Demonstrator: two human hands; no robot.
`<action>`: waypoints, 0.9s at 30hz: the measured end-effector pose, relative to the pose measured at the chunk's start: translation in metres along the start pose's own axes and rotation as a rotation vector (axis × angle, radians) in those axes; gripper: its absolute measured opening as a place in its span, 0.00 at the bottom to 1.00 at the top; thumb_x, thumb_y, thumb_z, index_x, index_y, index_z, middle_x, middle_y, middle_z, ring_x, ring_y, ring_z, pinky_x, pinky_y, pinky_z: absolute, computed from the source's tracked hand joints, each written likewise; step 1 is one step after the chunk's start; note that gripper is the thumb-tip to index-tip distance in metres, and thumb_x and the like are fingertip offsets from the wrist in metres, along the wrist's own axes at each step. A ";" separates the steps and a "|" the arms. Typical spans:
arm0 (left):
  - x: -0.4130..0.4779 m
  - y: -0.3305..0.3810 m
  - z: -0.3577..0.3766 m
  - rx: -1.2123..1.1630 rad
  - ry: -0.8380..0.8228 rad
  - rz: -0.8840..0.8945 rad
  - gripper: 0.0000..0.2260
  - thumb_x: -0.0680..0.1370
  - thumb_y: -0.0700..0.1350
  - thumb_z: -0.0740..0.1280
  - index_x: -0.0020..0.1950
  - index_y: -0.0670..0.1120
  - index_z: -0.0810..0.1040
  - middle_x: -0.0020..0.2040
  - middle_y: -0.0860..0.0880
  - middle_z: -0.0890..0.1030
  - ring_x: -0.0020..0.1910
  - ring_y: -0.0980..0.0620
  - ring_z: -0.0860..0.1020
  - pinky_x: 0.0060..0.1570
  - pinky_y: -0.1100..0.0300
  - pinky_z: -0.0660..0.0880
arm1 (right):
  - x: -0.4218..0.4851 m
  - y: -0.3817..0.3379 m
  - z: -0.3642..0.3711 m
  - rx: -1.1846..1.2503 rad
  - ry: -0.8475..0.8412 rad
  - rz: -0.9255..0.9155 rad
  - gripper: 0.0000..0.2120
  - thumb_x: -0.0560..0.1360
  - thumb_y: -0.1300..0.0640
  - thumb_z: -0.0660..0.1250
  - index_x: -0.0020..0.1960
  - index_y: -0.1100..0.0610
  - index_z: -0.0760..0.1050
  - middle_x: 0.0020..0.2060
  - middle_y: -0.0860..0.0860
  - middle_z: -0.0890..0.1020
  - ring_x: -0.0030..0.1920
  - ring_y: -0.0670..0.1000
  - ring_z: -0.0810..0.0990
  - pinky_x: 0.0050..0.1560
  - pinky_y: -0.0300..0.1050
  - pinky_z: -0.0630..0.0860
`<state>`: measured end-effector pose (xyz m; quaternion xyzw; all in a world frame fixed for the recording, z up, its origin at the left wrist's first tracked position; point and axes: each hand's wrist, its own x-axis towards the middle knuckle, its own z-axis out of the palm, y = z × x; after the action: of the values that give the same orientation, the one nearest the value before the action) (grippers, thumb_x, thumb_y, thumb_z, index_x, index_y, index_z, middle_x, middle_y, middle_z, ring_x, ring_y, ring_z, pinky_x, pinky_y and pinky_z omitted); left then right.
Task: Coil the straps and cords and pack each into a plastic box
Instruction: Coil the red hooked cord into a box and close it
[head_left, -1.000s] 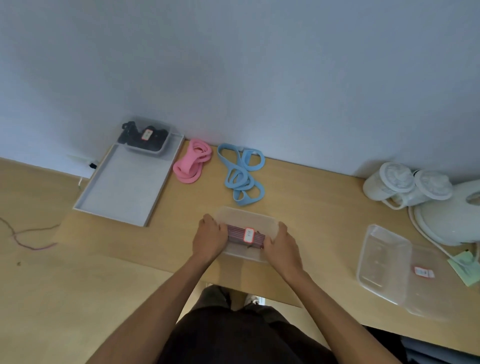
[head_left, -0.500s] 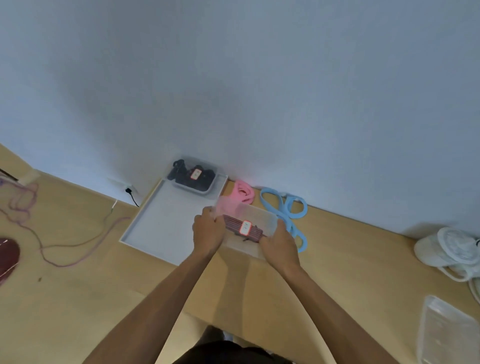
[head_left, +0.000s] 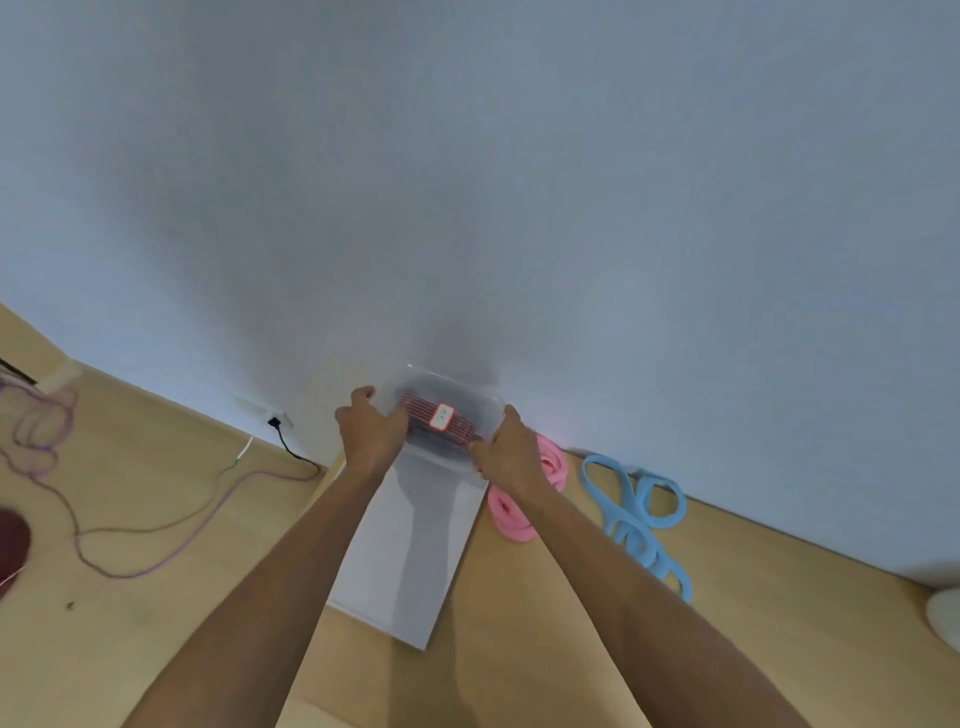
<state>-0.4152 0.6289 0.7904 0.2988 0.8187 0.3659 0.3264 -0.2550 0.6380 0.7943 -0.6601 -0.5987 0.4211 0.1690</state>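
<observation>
ok, both hands hold one clear plastic box (head_left: 470, 423) at the far end of the grey tray (head_left: 410, 561), close to the wall. left hand (head_left: 371, 431) grip is curled round the box's left end, thumb side toward the camera, fingers hooked over the far edge. right hand (head_left: 511, 457) grip pinches the box's right near corner, fingers under, thumb up along the side. inside the box sits a coiled red cord (head_left: 460, 431), with a white red-bordered label (head_left: 443, 417) on the lid over it. cannot tell whether the box rests on anything or hangs in the air. the tray lies on the wooden surface (head_left: 519, 649), its long side running away from the camera. pink strap (head_left: 506, 512) lies loosely looped just right of the tray, partly hidden by the right wrist. blue strap (head_left: 647, 551) lies uncoiled further right, near the wall, apart from the pink one. left of the surface, on the floor, a thin purple cord (head_left: 77, 540) trails, and a black plug (head_left: 275, 422) sits in a wall socket.
</observation>
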 end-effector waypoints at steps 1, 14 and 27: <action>0.006 -0.001 0.000 -0.003 -0.007 0.001 0.26 0.74 0.45 0.68 0.70 0.43 0.64 0.64 0.40 0.68 0.58 0.41 0.74 0.58 0.49 0.74 | 0.006 -0.004 0.003 -0.009 -0.013 0.017 0.18 0.71 0.60 0.66 0.59 0.57 0.65 0.41 0.55 0.80 0.39 0.54 0.81 0.37 0.48 0.80; 0.033 0.006 0.004 0.139 -0.040 0.105 0.30 0.74 0.45 0.69 0.72 0.41 0.61 0.67 0.38 0.64 0.66 0.39 0.66 0.64 0.47 0.68 | 0.033 -0.013 0.004 0.050 -0.043 0.062 0.19 0.73 0.56 0.68 0.61 0.58 0.68 0.49 0.53 0.81 0.49 0.54 0.80 0.49 0.50 0.78; -0.094 0.036 0.093 0.320 -0.526 0.507 0.05 0.76 0.38 0.62 0.48 0.47 0.74 0.44 0.51 0.78 0.45 0.51 0.76 0.45 0.60 0.70 | -0.047 0.086 -0.082 0.177 0.075 0.212 0.16 0.77 0.59 0.62 0.63 0.59 0.73 0.51 0.53 0.78 0.49 0.52 0.79 0.48 0.40 0.72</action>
<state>-0.2790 0.6177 0.8002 0.6222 0.6540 0.2137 0.3735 -0.1333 0.5978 0.7967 -0.7175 -0.4794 0.4627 0.2033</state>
